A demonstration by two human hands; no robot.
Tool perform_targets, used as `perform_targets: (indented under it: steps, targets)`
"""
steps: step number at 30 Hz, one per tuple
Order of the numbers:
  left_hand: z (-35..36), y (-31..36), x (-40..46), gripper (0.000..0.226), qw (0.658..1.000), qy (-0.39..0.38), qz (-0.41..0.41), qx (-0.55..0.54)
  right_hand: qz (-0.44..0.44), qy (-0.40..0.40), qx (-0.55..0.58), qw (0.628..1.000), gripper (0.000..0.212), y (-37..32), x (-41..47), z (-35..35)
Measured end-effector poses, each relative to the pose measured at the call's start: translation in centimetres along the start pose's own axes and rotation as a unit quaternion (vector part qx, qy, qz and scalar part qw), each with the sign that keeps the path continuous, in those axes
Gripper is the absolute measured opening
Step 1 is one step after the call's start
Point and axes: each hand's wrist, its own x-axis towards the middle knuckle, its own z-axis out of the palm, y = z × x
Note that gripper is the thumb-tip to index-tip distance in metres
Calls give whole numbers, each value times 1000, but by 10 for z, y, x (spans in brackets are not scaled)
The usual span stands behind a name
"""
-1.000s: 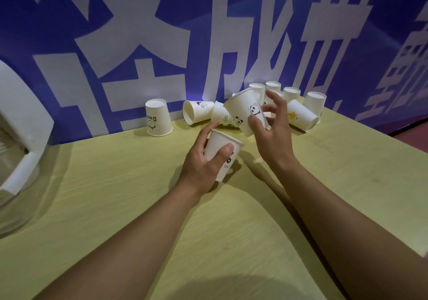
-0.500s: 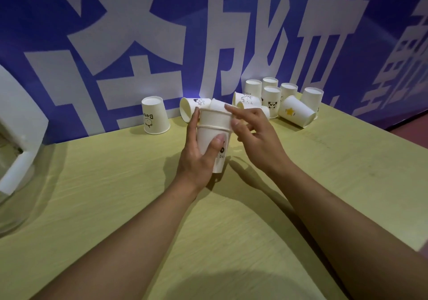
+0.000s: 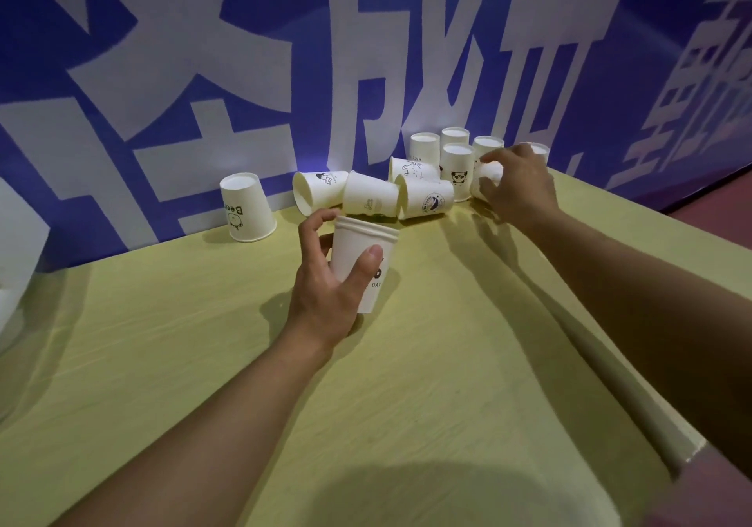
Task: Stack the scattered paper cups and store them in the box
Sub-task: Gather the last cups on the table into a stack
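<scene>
**cupfan_22:** So which step is this reckoned to be? A small stack [image 3: 363,260] is held upright by the left hand [image 3: 325,282], thumb across the front and fingers curled round the back. At least two rims can be made out at the top, so a start on the nesting looks to have been made.

**stackwatch:** Collecting stage, it'd be judged. The right hand [image 3: 517,184] is stretched out to the far cluster, its fingers curled round a tipped cup [image 3: 486,178] lying on its side just beside the panda cup [image 3: 457,170]. Whether it's been lifted clear of the worktop [image 3: 468,363] can't be told from here.

**cupfan_22:** And the rest?

**stackwatch:** Plenty left. Three cups on their sides [image 3: 378,196] are seen right behind the stack, a bunch of upside-down ones [image 3: 453,139] are lined against the blue banner [image 3: 162,78], and one lone upside-down cup [image 3: 246,207] is parked off to the left, well apart from the others.

**cupfan_22:** The box?

**stackwatch:** Not clearly made out. Something white is cut off at the left edge, but it can't be called.

**cupfan_22:** Next move?

**stackwatch:** Probably the tipped cup would need to be turned mouth-up, lined over the stack and pressed in straight. Thin paper, so it'd be easily crushed if squeezed.
</scene>
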Motion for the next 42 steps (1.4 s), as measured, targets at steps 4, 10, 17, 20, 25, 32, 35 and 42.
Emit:
perform_targets:
  steps: [4,10,17,20,25,32,35,42]
  targets:
    - [19,15,4,57,1000,-18,-10,2,-16,-7,-23,1000,43,8,23,0]
    - [82,34,43,58,999,-30,5,46,10,-68,-42,997,53,16,42,13]
    - [117,9,55,63,1000,-25,15,-7,37,-84,5,996,52,23,42,-1]
    - [120,-1,63,57,999,-38,4,-32,34,1,130,991,51,16,35,-9]
    - [124,-8,68,63,997,-58,6,-48,-39,35,324,944,44,-25,26,-20]
    - [123,-7,69,89,995,-61,10,-72,-82,-69,357,928,35,-31,-13,-12]
    - [122,-6,70,85,996,-16,7,-88,-108,-53,314,942,36,-25,-17,-5]
    - [123,-9,73,59,995,3,-11,-95,-10,105,91,990,43,32,17,-5]
